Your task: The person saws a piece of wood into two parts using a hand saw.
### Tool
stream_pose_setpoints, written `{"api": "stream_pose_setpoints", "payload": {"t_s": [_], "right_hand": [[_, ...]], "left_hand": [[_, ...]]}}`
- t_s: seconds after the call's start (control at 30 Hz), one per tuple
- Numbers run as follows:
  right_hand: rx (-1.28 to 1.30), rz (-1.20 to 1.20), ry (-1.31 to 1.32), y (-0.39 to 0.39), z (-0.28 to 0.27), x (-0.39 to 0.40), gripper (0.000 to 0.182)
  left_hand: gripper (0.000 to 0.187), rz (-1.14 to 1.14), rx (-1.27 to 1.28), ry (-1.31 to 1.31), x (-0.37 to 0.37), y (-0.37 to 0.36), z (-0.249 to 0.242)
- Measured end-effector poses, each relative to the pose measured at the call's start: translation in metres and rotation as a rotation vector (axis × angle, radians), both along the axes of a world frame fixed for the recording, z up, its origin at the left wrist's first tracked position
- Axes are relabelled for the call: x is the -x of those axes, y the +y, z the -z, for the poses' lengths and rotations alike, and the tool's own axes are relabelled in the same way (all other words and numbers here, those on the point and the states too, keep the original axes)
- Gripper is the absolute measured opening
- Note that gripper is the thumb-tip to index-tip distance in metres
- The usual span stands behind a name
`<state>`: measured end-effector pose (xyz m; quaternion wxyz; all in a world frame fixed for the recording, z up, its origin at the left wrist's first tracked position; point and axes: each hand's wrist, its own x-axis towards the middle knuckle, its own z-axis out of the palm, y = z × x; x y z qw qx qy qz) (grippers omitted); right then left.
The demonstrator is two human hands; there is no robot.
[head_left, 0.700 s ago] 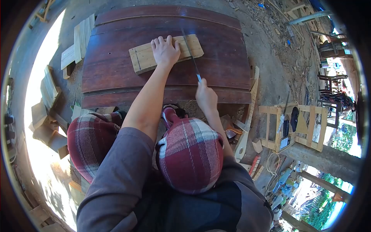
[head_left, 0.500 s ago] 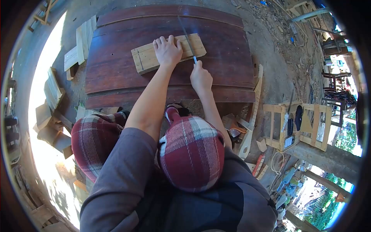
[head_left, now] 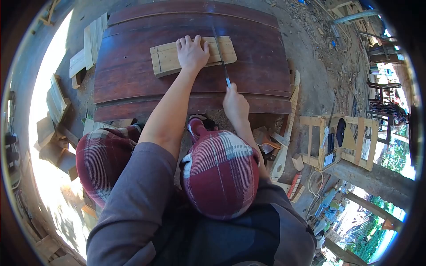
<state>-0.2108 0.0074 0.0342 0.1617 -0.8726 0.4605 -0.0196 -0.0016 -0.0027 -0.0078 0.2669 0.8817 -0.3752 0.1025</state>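
Note:
A thick block of pale wood [head_left: 166, 58] lies slightly slanted on the dark reddish-brown wooden table [head_left: 133, 84]. Dark lines are drawn across its left end. My left hand [head_left: 193, 54] bears down on the block's middle, fingers hooked over the far edge. To its right, a long thin handsaw [head_left: 218, 44] crosses the block near the right end, blade pointing away from me. My right hand [head_left: 236, 104] is closed around the saw's handle, near the table's front edge. The fingers hide most of the handle, and the depth of any cut cannot be made out.
My knees in a plaid cloth [head_left: 219, 177] are just below the table. At the right stands a wooden frame [head_left: 310, 142] with tools and a phone [head_left: 329, 159] on it. Boards [head_left: 91, 46] and offcuts lie at the left. A long wooden strip [head_left: 293, 108] leans by the table's right side.
My right hand has drawn the saw back toward me, so its handle is farther from the block. My left hand stays on the block. The view has shifted slightly.

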Motion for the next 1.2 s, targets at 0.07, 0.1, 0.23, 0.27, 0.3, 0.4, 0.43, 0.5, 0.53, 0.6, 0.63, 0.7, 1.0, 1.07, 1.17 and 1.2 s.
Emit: {"api": "stream_pose_setpoints", "payload": {"t_s": [0.07, 0.1, 0.23, 0.27, 0.3, 0.4, 0.43, 0.5, 0.53, 0.6, 0.63, 0.7, 1.0, 1.07, 1.17, 1.2], "right_hand": [[-0.003, 0.007, -0.045, -0.016, 0.01, -0.031, 0.022], [-0.009, 0.019, -0.049, -0.019, 0.009, -0.038, 0.023], [-0.043, 0.051, -0.041, -0.009, 0.003, -0.033, 0.023], [-0.051, 0.051, -0.031, 0.001, 0.001, -0.019, 0.023], [-0.079, 0.061, -0.003, 0.012, -0.002, -0.002, 0.023], [-0.161, 0.052, 0.054, 0.032, -0.019, 0.04, 0.022], [-0.191, 0.05, 0.068, 0.036, -0.025, 0.047, 0.022], [-0.146, 0.033, 0.053, 0.035, -0.03, 0.042, 0.022], [-0.113, 0.02, 0.038, 0.027, -0.03, 0.033, 0.023], [-0.048, 0.025, 0.014, 0.007, -0.014, 0.004, 0.023], [-0.038, 0.026, -0.006, -0.004, -0.003, -0.015, 0.023], [-0.018, 0.014, -0.02, -0.019, 0.003, -0.037, 0.023], [-0.087, 0.063, 0.138, 0.046, -0.012, 0.046, 0.023], [-0.105, 0.08, 0.134, 0.052, -0.014, 0.054, 0.023], [-0.088, 0.052, 0.053, 0.037, -0.018, 0.037, 0.024], [-0.065, 0.045, 0.024, 0.028, -0.011, 0.023, 0.024]], "left_hand": [[0.037, -0.022, 0.001, -0.048, -0.001, -0.001, 0.003], [0.037, -0.031, 0.003, -0.047, 0.0, -0.001, 0.002], [0.036, -0.051, 0.014, -0.056, 0.003, -0.001, 0.0], [0.036, -0.056, 0.022, -0.061, 0.003, -0.002, 0.001], [0.035, -0.066, 0.031, -0.064, 0.003, -0.003, 0.004], [0.035, -0.039, 0.055, -0.055, 0.003, -0.002, 0.002], [0.035, -0.024, 0.046, -0.036, 0.004, 0.0, 0.0], [0.035, 0.012, 0.032, -0.003, 0.005, 0.001, -0.005], [0.035, 0.011, 0.031, -0.007, 0.005, 0.001, -0.005], [0.035, 0.001, 0.032, -0.017, 0.005, 0.001, -0.002], [0.035, 0.002, 0.036, -0.016, 0.005, 0.002, -0.003], [0.036, 0.0, 0.04, -0.013, 0.004, 0.002, -0.004], [0.038, -0.026, 0.029, -0.018, 0.005, 0.0, -0.002], [0.038, -0.011, 0.013, -0.018, 0.003, 0.001, -0.004], [0.038, 0.016, 0.006, -0.026, 0.005, 0.002, -0.001], [0.039, 0.018, 0.011, -0.033, 0.004, 0.002, -0.002]]}}
